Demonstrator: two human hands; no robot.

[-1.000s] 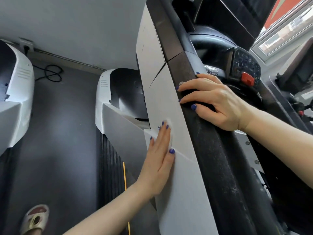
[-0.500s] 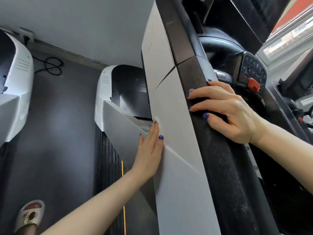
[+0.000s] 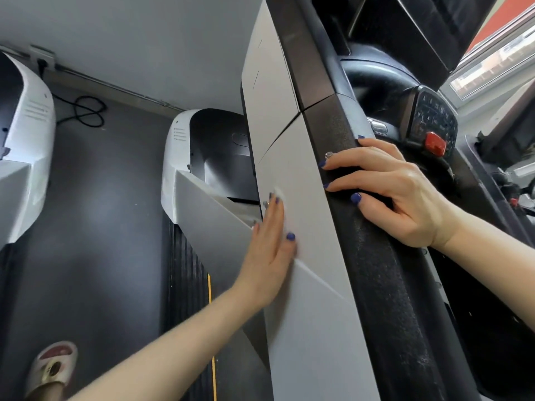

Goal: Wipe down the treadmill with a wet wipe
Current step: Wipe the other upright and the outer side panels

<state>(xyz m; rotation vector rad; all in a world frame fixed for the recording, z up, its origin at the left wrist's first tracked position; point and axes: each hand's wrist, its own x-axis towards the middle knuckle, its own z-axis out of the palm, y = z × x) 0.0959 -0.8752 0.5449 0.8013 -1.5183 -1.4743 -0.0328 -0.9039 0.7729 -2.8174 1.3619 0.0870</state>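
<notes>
Your left hand (image 3: 267, 257) lay flat, fingers (image 3: 275, 215) straight and together, pressing the white wet wipe (image 3: 280, 193) against the pale grey plastic side panel of the treadmill upright (image 3: 307, 227). Only a sliver of wipe showed past your fingertips; the rest sat under the palm. Your right hand (image 3: 396, 192) was draped over the black textured handrail (image 3: 388, 285), fingers curled round its edge, bracing.

Risks as I judged them: the wipe was pinned by flat pressure alone, so a fast stroke could have left it behind or let it bunch and fall to the dark ribbed belt (image 3: 185, 279) below your fingers. The panel seam just under your palm could have snagged it. The red stop button (image 3: 435, 143) sat just beyond your right fingers, so a slip there could have knocked it.
</notes>
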